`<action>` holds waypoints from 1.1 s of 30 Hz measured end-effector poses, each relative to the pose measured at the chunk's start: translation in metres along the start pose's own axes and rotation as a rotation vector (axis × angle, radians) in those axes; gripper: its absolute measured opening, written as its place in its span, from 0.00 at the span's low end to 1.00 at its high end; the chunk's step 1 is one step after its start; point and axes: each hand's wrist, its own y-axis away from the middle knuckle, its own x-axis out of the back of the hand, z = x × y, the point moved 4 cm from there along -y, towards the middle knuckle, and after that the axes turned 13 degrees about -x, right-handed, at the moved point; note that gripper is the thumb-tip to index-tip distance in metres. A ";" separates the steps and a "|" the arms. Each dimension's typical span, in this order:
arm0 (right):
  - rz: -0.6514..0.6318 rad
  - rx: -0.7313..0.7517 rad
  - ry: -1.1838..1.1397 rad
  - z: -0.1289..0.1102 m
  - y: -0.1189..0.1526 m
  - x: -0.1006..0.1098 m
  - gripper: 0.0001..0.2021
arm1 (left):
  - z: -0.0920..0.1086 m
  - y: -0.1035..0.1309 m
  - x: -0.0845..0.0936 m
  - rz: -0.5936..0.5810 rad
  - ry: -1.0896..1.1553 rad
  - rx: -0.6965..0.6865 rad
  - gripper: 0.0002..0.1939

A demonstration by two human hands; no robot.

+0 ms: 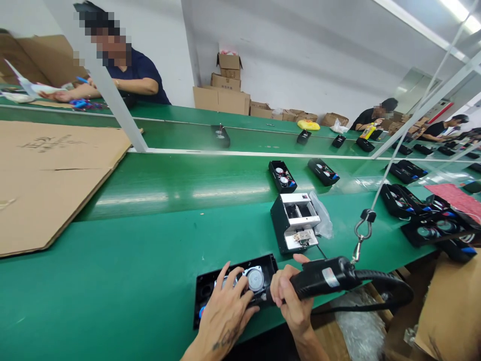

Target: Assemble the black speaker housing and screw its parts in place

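Note:
A black speaker housing [267, 264] with round silver speakers [255, 279] lies on the green bench near the front edge. My left hand [229, 306] rests over its middle, fingers spread and bent, touching a speaker and the parts inside. My right hand [291, 296] is wrapped round a black electric screwdriver [323, 278], which hangs from a cable and metal hook. The tool points left, its tip at the housing's right front part beside my left fingers. The exact contact of the tip is hard to make out.
Behind the housing stands a black and silver screw feeder [296, 223] with a plastic bag. Open housings [282, 176] sit on the belt, more [432, 225] are piled at right. Flat cardboard [56, 180] lies at left. Across the belt, a person [139, 75] handles parts; others sit far right.

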 end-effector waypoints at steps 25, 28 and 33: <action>0.062 0.057 0.141 0.003 0.008 0.005 0.19 | 0.001 0.001 -0.001 0.035 0.060 0.002 0.23; 0.053 0.053 0.157 0.008 0.009 0.004 0.19 | 0.001 0.000 0.000 0.018 0.056 0.002 0.23; 0.015 0.057 0.142 0.010 0.009 -0.001 0.19 | 0.000 -0.002 0.000 0.032 0.049 0.001 0.24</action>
